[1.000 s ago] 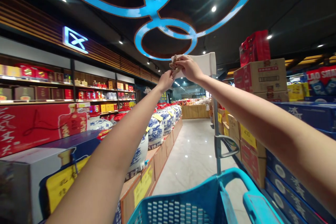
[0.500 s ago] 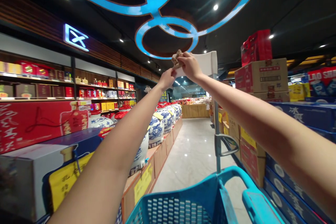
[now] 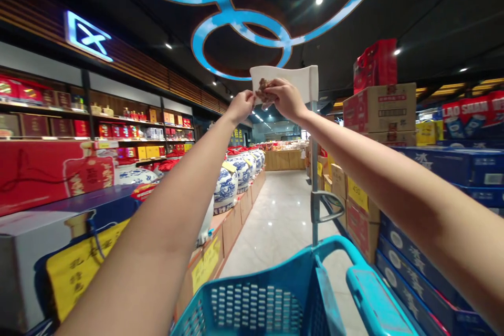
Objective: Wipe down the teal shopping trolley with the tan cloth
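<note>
Both arms reach up and forward over a teal shopping basket cart (image 3: pixel 255 294). My right hand (image 3: pixel 286 98) grips a crumpled brown cloth (image 3: pixel 266 93) in front of a white panel (image 3: pixel 293 80). The panel sits on a grey pole (image 3: pixel 314 178) that rises at the cart's far side. Just left of the cloth, my left hand (image 3: pixel 242 106) is closed in a pinch near the panel's left edge. Whatever may be between its fingertips is too small to make out.
Blue-and-white jars (image 3: pixel 226 189) line a low wooden ledge at the left, behind large boxes (image 3: pixel 39 173). Stacked cartons (image 3: pixel 380 110) and blue boxes (image 3: pixel 452 168) stand at the right. A tiled aisle (image 3: pixel 275 210) runs between them.
My left hand has moved slightly left and apart from my right hand. More of the white panel shows behind the hands. The whole view has shifted, with shelves and boxes further left.
</note>
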`<state>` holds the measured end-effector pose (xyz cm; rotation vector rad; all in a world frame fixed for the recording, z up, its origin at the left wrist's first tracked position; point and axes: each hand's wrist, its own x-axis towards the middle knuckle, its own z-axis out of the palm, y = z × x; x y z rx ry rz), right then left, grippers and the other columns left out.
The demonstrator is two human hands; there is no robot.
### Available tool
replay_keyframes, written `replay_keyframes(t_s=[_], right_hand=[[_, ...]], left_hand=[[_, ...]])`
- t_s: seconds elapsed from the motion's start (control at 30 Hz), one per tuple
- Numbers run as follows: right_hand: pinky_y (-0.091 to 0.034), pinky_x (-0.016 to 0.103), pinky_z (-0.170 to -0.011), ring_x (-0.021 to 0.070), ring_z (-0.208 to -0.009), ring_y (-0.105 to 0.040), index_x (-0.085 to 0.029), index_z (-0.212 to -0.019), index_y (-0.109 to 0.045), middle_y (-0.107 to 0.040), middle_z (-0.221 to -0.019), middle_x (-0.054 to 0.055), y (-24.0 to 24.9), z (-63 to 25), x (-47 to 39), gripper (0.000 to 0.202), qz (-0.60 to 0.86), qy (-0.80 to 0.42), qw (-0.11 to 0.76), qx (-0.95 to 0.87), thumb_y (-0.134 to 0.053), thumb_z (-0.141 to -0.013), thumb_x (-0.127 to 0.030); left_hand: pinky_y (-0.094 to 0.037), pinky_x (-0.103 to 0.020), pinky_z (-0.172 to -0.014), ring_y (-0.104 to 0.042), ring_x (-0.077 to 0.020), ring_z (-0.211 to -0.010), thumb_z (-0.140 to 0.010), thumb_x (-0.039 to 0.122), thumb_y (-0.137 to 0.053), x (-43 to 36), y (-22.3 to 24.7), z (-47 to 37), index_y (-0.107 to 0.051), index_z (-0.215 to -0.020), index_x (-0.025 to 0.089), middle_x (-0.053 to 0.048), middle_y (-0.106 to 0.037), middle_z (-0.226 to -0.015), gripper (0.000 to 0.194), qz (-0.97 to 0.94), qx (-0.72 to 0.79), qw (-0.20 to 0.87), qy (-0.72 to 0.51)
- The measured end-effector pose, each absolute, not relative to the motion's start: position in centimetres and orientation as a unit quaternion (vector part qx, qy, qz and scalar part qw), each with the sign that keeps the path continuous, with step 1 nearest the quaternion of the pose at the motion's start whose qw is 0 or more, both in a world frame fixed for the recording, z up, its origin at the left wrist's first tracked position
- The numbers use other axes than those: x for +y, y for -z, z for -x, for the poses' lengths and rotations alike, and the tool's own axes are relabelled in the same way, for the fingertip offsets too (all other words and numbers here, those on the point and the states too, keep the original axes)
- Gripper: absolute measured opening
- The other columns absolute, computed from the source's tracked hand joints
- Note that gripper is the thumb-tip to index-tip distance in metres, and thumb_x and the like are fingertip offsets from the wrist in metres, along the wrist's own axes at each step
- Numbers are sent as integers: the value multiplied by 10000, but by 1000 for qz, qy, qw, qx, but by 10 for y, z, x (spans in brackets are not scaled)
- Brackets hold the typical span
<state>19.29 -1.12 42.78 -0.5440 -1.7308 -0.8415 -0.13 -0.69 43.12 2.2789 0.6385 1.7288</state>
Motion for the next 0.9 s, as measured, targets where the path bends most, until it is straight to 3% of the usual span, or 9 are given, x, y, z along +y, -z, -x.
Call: replay_keyframes(t_s=[0.13, 0.3, 0.57, 0.7, 0.9], right_hand=[[-555, 482, -1080, 313, -1189, -679, -205, -1123, -851, -764, -1214, 132, -423, -205, -16, 375, 251, 343, 573, -701, -531, -951, -111], [-539, 474, -1131, 318, -1271, -654, -244, -1162, -851, -767, -1269, 119, -403, -197, -21, 443, 237, 350, 508, -751, -527, -925, -55], [-582, 453, -1091, 311, -1289, -639, -257, -1132, -857, -770, -1280, 111, -393, -173, -19, 422, 250, 339, 556, -716, -519, -946, -84], [-601, 457, -1039, 316, -1225, -656, -242, -1076, -862, -768, -1231, 121, -398, -170, -17, 377, 260, 334, 600, -679, -540, -946, -97], [-567, 428, -1082, 294, -1279, -641, -230, -1105, -849, -754, -1282, 122, -405, -180, -15, 329, 259, 375, 522, -721, -570, -981, -106]], left_hand=[[-558, -316, -841, -642, -167, -678, -1009, 134, -619, -24, -434, 5, -660, -857, 185, 0, -634, -693, 165, -777, 251, 108, -568], [-582, -376, -896, -702, -192, -731, -949, 102, -610, -43, -436, 4, -686, -809, 172, -31, -699, -748, 173, -753, 296, 111, -577], [-595, -417, -924, -765, -268, -881, -840, 61, -621, -48, -438, 3, -689, -777, 167, -66, -733, -763, 141, -752, 308, 114, -572], [-605, -410, -926, -777, -273, -928, -876, 93, -614, -49, -436, 2, -692, -828, 169, -67, -739, -778, 118, -754, 306, 113, -570], [-626, -379, -868, -757, -224, -782, -880, 104, -633, -40, -433, -2, -679, -848, 151, -55, -732, -747, 73, -752, 287, 125, -580]])
